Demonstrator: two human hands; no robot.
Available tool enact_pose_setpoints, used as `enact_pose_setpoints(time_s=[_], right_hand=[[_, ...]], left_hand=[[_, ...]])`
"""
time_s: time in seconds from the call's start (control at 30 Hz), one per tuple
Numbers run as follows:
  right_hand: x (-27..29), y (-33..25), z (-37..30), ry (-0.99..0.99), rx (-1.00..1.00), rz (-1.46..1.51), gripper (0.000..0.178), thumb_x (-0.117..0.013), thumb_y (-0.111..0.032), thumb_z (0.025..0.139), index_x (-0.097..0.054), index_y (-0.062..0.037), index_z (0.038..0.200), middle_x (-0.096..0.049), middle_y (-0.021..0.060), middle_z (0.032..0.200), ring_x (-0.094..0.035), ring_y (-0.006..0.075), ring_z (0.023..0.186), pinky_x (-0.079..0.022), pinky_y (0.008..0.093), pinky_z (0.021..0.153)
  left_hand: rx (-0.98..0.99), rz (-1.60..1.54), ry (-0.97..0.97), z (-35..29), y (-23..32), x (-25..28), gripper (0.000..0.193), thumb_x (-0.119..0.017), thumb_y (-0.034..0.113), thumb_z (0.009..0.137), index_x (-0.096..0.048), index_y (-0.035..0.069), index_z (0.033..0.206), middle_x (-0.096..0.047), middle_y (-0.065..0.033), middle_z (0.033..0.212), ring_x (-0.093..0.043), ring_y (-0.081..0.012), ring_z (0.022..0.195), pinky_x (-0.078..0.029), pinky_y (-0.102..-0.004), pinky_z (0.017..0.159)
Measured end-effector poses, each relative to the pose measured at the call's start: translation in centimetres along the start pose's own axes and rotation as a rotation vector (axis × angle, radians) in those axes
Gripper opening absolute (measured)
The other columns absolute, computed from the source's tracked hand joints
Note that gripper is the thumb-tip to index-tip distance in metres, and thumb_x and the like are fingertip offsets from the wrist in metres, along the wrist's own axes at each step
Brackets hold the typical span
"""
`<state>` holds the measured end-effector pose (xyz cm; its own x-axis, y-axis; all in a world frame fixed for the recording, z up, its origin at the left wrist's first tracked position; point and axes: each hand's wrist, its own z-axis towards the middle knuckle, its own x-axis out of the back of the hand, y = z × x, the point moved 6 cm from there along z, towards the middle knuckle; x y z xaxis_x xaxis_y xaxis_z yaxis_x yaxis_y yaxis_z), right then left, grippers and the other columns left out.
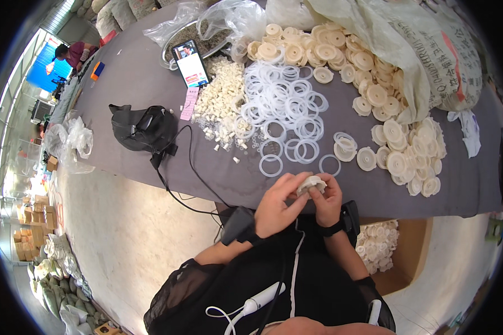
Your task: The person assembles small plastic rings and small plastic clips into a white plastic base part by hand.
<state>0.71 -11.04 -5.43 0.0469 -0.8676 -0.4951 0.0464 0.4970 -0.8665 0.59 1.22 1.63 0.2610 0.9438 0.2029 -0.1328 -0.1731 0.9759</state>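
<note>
- left hand (278, 205) is curled in, fingers and thumb pinched on one side of a cream disc (312, 184)
- right hand (328, 204) is closed up the same way on the other side, thumb pressed against it, so both have a grip
- that disc is up near the front edge of the grey table (218, 172), pretty much in front of the person's belly
- just past the hands there's a big messy spread of clear rings (288, 106), some overlapping, a few loose ones nearest
- left of those, touching, is a heap of small cream plugs (223, 84)
- more discs to the right in a loose pile (411, 156), plus a bigger bunch (330, 47) at the back, partly under a woven sack (450, 67)
- phone (190, 64) leans behind the plugs, screen lit, pink slip (189, 104) right below it
- black bag (143, 128) sits further left, black cable (189, 156) beside it
- cardboard box (416, 259) below the table edge on the right, full of pale parts (377, 245)
</note>
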Motion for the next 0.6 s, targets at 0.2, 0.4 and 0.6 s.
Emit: enact_pose_setpoints(time_s=[0.2,0.4,0.6], right_hand=[[2.4,-0.7,1.2,0.156,-0.084,0.258,0.021,-0.062,-0.006,0.083,-0.053,-0.003,0.102,-0.06,0.0057,0.097,-0.058,0.0145,0.088,-0.047,0.0297,0.078],[1.8,1.3,0.9,0.126,-0.156,0.359,0.022,-0.057,-0.006,0.085,-0.053,-0.0026,0.106,-0.06,0.007,0.099,-0.058,0.0172,0.092,-0.047,0.0344,0.083],[1.4,0.3,0.7,0.119,-0.165,0.307,0.019,-0.061,0.0,0.082,-0.053,-0.0026,0.099,-0.06,0.0065,0.095,-0.059,0.0148,0.086,-0.048,0.0291,0.078]], left_hand=[[0.044,0.168,0.305,1.6,-5.0,8.5,0.016,-0.058,0.004,0.083,-0.062,0.001,0.098,-0.057,-0.0078,0.086,-0.058,-0.0154,0.075,-0.046,-0.024,0.067],[0.02,0.609,0.226,4.2,-6.7,11.2,0.008,-0.06,0.005,0.08,-0.064,0.003,0.088,-0.056,-0.0082,0.08,-0.058,-0.02,0.073,-0.046,-0.028,0.064],[-0.075,0.911,0.154,5.4,-6.8,9.5,0.008,-0.061,0.007,0.074,-0.064,0.006,0.082,-0.056,-0.0097,0.079,-0.057,-0.0285,0.078,-0.046,-0.0359,0.067]])
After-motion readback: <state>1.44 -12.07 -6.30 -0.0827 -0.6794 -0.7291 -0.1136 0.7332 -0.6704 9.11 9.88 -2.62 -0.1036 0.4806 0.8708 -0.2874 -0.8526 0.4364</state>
